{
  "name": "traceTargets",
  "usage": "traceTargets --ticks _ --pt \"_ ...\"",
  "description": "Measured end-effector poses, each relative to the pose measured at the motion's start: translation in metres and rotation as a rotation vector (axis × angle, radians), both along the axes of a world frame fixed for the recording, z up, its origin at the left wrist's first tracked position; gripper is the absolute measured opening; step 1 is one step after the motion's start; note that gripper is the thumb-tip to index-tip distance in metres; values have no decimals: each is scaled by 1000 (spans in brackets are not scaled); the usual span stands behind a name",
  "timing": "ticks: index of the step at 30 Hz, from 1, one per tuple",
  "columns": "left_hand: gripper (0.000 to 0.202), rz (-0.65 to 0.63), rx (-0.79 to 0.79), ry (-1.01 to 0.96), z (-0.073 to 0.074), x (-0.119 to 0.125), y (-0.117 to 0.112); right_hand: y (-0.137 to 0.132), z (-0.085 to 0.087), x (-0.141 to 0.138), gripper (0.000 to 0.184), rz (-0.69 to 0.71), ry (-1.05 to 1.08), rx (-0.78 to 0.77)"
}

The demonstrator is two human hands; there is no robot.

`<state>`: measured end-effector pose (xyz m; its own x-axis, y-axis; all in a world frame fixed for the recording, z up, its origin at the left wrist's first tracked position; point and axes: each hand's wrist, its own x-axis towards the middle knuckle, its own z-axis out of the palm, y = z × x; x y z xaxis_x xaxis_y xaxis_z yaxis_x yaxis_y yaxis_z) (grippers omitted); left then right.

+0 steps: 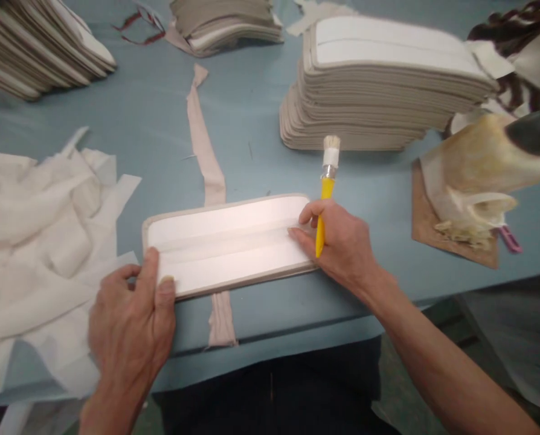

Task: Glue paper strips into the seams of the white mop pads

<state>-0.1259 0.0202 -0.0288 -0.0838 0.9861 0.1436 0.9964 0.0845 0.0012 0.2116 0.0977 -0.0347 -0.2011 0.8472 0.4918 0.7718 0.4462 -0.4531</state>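
Note:
A long white panel (pixel 234 272) with rounded corners and a beige edge lies at the table's front. Along its middle runs a pale cloth strip (pixel 225 237). My left hand (pixel 134 308) holds the panel's left end, index finger and thumb on its top face, the other fingers curled beside it. A yellow-handled brush (pixel 327 184) is tucked in my right hand (pixel 342 238), bristles pointing away from me. The thumb and index finger of that hand touch the strip near the panel's right end. Beneath the panel passes a pinkish fabric band (pixel 202 139), showing on both sides.
A tall stack of similar panels (pixel 365 96) stands behind on the right. More stacks (pixel 38 48) sit at the far left and back. Loose white cloth strips (pixel 48 223) heap on the left. At right, a glue-crusted container (pixel 478 157) lies on a brown board (pixel 426 211).

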Motion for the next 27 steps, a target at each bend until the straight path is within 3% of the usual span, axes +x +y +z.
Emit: traceTargets --ticks 4,11,17,21,25,27 --pt "71 -26 -29 42 1 1 -2 11 -11 4 14 67 77 -156" --pt "78 11 75 -119 0 0 0 13 -15 9 13 84 88 -154" --pt "70 171 140 -378 14 3 25 14 -18 5 13 79 84 -125" --pt "51 263 47 -461 22 -2 41 14 -18 4 14 79 56 -120" --pt "45 372 -24 -531 24 -15 44 18 -19 7 16 81 27 -122" --pt "42 363 -13 -513 24 -17 44 20 -18 9 17 67 -4 -115"
